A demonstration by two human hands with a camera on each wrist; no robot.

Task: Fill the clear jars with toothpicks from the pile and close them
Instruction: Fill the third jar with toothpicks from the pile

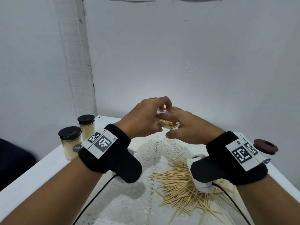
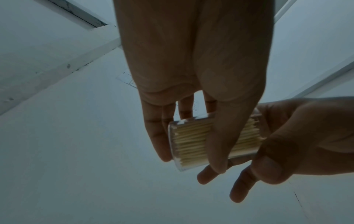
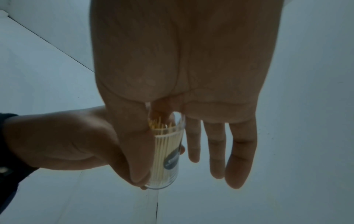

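Observation:
A clear jar [image 1: 167, 123] partly filled with toothpicks lies on its side in the air above the table, with no lid on it. My left hand [image 1: 149, 116] grips its body, thumb across the front [image 2: 216, 136] and fingers behind. My right hand [image 1: 185, 125] is at the jar's mouth. Its index finger reaches into the opening against the toothpick tips, and its other fingers [image 3: 216, 151] hang straight. The jar [image 3: 168, 159] carries a dark label. The toothpick pile [image 1: 181, 189] lies on the table under my right wrist.
Two filled jars with dark lids [image 1: 71, 143] [image 1: 86, 125] stand at the table's back left. A brown slotted lid [image 1: 265, 146] sits near the right edge. A white lace doily [image 1: 162, 148] covers the middle of the white table [image 1: 40, 172]. White walls stand close behind.

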